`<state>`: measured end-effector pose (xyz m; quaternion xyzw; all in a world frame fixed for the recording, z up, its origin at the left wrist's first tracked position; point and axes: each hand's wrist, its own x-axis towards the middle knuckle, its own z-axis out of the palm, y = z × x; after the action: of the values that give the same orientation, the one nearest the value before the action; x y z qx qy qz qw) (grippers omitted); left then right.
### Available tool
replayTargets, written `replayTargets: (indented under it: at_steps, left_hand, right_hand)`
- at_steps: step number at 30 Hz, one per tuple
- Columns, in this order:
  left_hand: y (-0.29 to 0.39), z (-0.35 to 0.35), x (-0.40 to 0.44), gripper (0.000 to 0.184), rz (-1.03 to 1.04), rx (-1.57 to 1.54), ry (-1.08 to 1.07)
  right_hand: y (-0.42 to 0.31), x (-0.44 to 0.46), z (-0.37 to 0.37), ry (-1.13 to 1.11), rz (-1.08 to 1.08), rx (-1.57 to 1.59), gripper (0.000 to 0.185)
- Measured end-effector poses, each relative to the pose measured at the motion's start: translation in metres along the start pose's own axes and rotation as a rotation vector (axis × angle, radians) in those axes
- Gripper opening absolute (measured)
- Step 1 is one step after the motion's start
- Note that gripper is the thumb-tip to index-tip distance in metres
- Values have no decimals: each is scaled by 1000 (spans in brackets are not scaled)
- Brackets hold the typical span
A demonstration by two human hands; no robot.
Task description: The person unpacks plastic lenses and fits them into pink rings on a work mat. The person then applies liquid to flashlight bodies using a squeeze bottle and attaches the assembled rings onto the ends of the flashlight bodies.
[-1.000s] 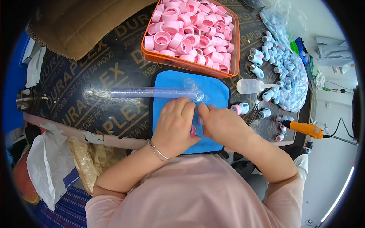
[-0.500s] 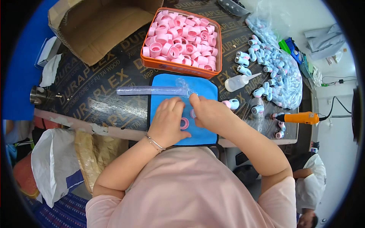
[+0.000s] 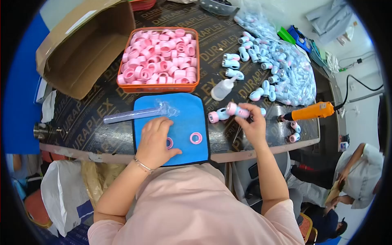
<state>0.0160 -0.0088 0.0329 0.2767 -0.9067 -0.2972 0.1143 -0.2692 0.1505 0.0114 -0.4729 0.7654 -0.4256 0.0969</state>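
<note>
The right hand (image 3: 254, 125) has its thumb and fingers clamped on a small pink-and-blue flashlight (image 3: 236, 109), just right of the blue mat (image 3: 183, 126) and above the dark table (image 3: 222, 136). A second flashlight (image 3: 217, 116) lies just beside the held one (whether the two touch, I cannot tell), and part of another blue piece (image 3: 263, 112) shows behind the fingers. The left hand (image 3: 153, 141) is over the left part of the mat, thumb and fingers spread apart, with a pink ring (image 3: 169, 143) partly hidden in the gap between them. A loose ring (image 3: 196, 138) lies flat on the mat, well apart from both hands. Beyond the left fingertips, a long stack of clear discs (image 3: 130, 115) reaches across the mat's left edge, with crumpled plastic wrap (image 3: 164, 108) at its right end. Behind the mat stands an orange tray (image 3: 159, 88) heaped with pink caps (image 3: 161, 57). A white squeeze bottle (image 3: 222, 90) rests tilted to the tray's right, near a clear bag (image 3: 300, 83) full of flashlights, and an orange power screwdriver (image 3: 312, 111) is farther right.
</note>
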Motion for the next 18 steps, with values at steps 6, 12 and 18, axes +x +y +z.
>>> replayTargets:
  at_steps: [6, 12, 18]
  left_hand:
    - [10, 3, 5, 73, 32, 66, -10]
    - [6, 0, 1, 72, 37, 108, -14]
    - [2, -2, 1, 74, 50, 104, -48]
  right_hand:
    - [21, 43, 11, 4, 94, -188, 43]
    - [-5, 35, -4, 9, -83, -408, 47]
    - [-26, 22, 10, -307, -313, -232, 52]
